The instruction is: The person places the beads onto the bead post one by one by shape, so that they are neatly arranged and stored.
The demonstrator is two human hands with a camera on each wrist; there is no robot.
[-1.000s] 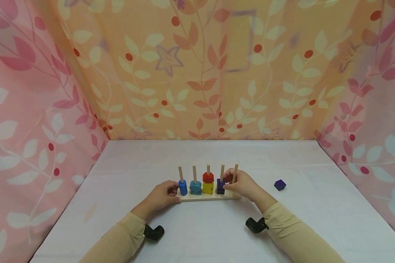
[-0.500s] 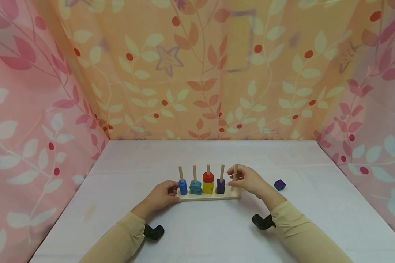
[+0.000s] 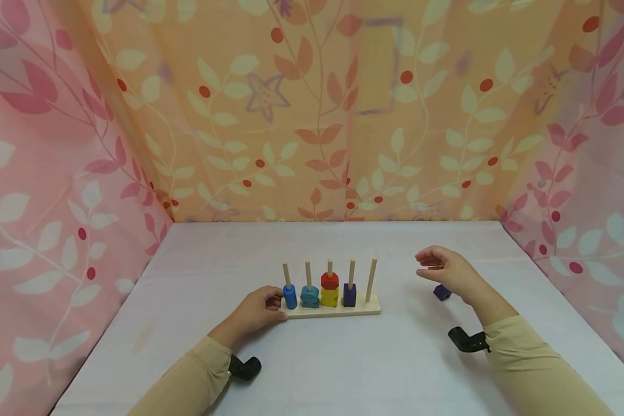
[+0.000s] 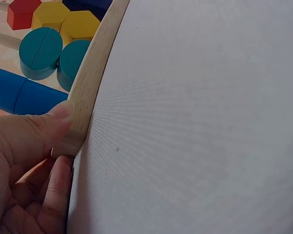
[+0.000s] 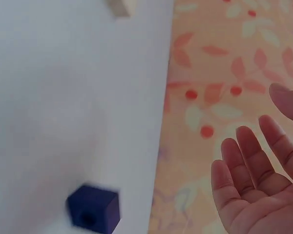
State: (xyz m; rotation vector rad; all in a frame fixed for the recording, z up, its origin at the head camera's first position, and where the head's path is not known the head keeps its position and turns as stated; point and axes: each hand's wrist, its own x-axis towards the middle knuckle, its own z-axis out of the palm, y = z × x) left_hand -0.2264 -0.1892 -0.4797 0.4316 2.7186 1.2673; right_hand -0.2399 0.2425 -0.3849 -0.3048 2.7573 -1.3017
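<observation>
My left hand [image 3: 252,311] holds the left end of a wooden peg stacker [image 3: 338,312]. In the left wrist view, the thumb [image 4: 62,111] presses the base edge while the fingers curl at its end. From left to right, the pegs carry blue pieces [image 3: 289,297], teal pieces [image 3: 309,296], yellow pieces [image 3: 330,298] with a red piece [image 3: 330,281] on top, and a purple stack [image 3: 349,295]. The rightmost peg [image 3: 371,281] is bare. My right hand [image 3: 449,271], fingers loosely bent and holding nothing, is raised beside a loose purple block [image 3: 442,293], partly overlapping it.
A white cloth [image 3: 312,364] covers the table. Floral curtains [image 3: 312,115] enclose its back and sides. A black wrist camera [image 3: 468,340] sits at the right sleeve, and another black camera [image 3: 245,368] at the left one.
My right hand has left the purple stack and the rightmost peg, moving right to the loose purple block. My left hand keeps its hold on the stacker's base.
</observation>
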